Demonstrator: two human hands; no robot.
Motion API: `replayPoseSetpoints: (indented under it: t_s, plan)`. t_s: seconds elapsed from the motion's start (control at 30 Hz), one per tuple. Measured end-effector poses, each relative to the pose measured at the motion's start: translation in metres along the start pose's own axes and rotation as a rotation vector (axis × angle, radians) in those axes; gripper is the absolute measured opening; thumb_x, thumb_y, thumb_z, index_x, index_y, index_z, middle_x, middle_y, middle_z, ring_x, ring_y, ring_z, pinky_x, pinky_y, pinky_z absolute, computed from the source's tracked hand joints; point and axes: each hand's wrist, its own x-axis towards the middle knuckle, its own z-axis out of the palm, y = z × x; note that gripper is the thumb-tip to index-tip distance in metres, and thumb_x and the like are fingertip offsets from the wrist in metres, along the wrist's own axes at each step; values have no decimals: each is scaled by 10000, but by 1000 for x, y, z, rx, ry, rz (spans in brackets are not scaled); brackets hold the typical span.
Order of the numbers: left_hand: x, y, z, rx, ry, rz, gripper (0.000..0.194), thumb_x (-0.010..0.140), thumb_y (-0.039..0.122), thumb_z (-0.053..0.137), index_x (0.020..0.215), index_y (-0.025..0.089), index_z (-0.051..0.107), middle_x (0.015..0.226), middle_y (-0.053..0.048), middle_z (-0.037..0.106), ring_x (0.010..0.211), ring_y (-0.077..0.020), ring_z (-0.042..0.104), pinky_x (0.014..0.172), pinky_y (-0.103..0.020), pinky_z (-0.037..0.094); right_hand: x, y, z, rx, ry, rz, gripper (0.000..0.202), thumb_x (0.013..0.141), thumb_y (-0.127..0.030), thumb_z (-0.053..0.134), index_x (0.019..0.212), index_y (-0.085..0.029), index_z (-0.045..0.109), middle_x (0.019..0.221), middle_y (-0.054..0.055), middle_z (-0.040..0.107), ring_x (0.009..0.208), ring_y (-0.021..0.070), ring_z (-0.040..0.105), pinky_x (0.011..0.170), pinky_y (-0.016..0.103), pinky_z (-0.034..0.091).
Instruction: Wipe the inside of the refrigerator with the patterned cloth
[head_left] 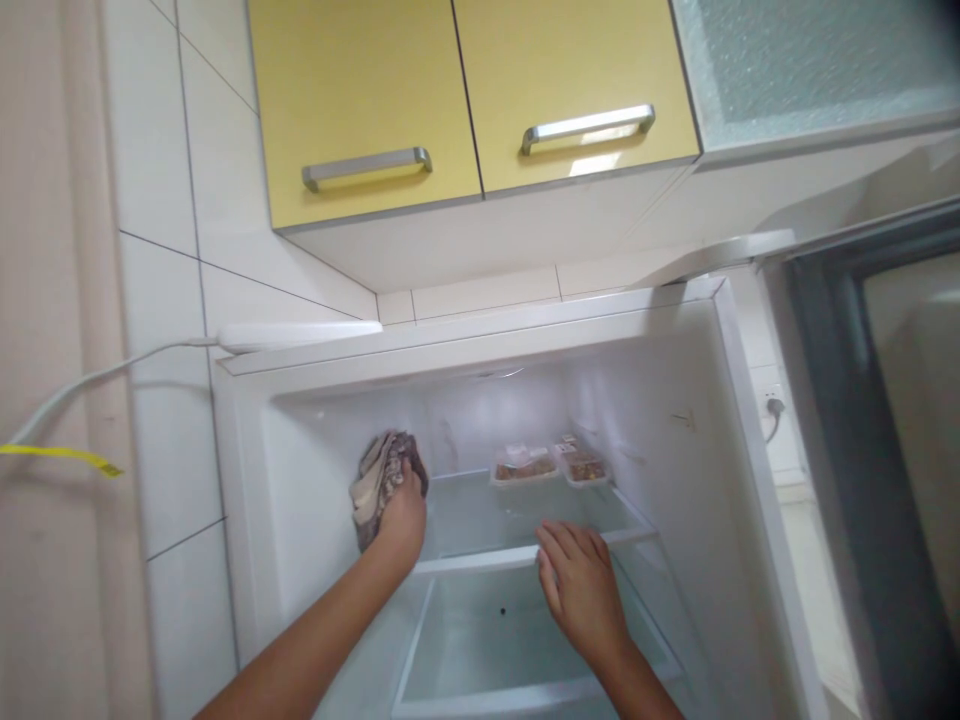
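In the head view, my left hand (405,518) holds a crumpled brown and beige patterned cloth (381,484). The cloth is near the inner left wall of the open fridge (274,560), above the upper glass shelf (480,515). My right hand (583,585) is at that shelf's white front edge, its fingers curled over the rim and the thumb below. Farther back on the same shelf, two clear packs of food sit side by side: a left pack (525,464) and a right pack (582,464), both apart from my hands.
Below is a second shelf (480,650) with a small dark spot. The fridge door (847,420) stands open at the right. Yellow cabinets (367,100) with metal handles hang above. A white device (300,335) with a cable lies on the fridge top, beside the tiled wall (161,400).
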Motion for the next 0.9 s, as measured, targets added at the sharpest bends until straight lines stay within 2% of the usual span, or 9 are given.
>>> replayPoseSetpoints:
  t_s: [0.07,0.17,0.23,0.3,0.4,0.53,0.67,0.77,0.9]
  plan:
    - [-26,-4,-20,81,-36,-9,448,757,115,608,1170,-13,724,1365,-317,623,1425,-429,466,1239,-546,300,-1,0,0,-4,-12,3,275,972,-196,498,1145,-258,702,1164,10,755,1085,216,624,1016,390,388]
    - [-63,-11,-51,210,-55,-4,420,873,139,501,1226,84,720,1455,-221,592,1449,-388,448,1236,-550,309,-1,0,0,-21,-23,-6,283,970,-191,502,1166,-257,695,1167,18,752,1094,215,625,1025,395,389]
    - [-81,-16,-69,244,-43,1,428,896,134,473,1251,120,712,1459,-184,599,1444,-365,461,1239,-538,310,-2,0,-1,-33,-23,-13,278,970,-195,506,1171,-249,690,1172,24,750,1103,216,624,1040,401,387]
    - [-93,-21,-85,264,-15,5,443,894,112,464,1269,118,699,1457,-173,602,1435,-356,473,1234,-525,320,-2,-1,-1,-42,-19,-19,273,971,-202,505,1170,-240,687,1176,28,748,1106,220,623,1059,411,380]
    - [-96,-30,-106,290,45,-1,476,881,69,434,1284,106,686,1458,-178,599,1421,-352,490,1218,-532,337,-2,-3,-1,-59,-5,-25,269,971,-209,501,1167,-240,681,1164,31,748,1108,227,622,1093,432,362]
    - [-80,-37,-126,310,100,-32,477,875,65,422,1257,118,702,1432,-189,622,1402,-353,509,1205,-550,343,-3,-4,0,-99,23,-26,256,957,-214,515,1151,-254,678,1188,39,734,1141,238,611,1119,455,348]
    - [-48,-37,-134,330,123,-81,447,888,77,394,1185,86,728,1358,-230,660,1377,-384,515,1181,-577,352,-6,-4,1,-117,45,-19,236,948,-244,535,1131,-258,683,1221,54,716,1168,255,598,1131,468,343]
    - [-16,-37,-126,325,104,-114,424,899,90,372,1089,49,748,1260,-263,691,1314,-416,542,1153,-594,363,-7,-3,0,-109,45,-17,244,952,-248,530,1148,-255,675,1153,51,729,1127,249,612,1129,470,348]
    - [26,-38,-99,282,84,-177,441,909,91,346,1140,27,717,1283,-274,668,1311,-409,525,1173,-603,313,-7,-3,-1,-87,52,-21,242,959,-241,516,1149,-262,664,1132,41,729,1106,233,618,1122,460,355]
